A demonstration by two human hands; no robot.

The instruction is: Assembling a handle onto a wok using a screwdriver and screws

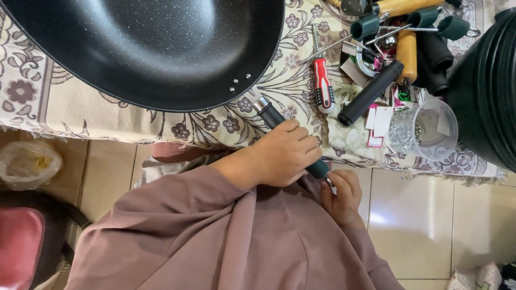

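My left hand [285, 153] is wrapped around a dark pan handle [270, 114] with a silver metal collar at its far end, which points toward the black wok [150, 48] on the patterned cloth [64, 110]. The handle's near end sticks out below my fist. There my right hand [339, 194] pinches a small metal ring or hook [328, 181]; my fingers hide most of it. Both arms wear mauve sleeves. The collar lies close to the wok's riveted rim, but I cannot tell whether they touch.
A red screwdriver [322, 80], a loose black handle [371, 91], wooden handles [407, 51] and green-gripped parts [365, 25] lie at the upper right. A clear cup of small metal parts [424, 129] stands by stacked black pans [489, 86]. A plastic bag [27, 161] sits on the tiled floor.
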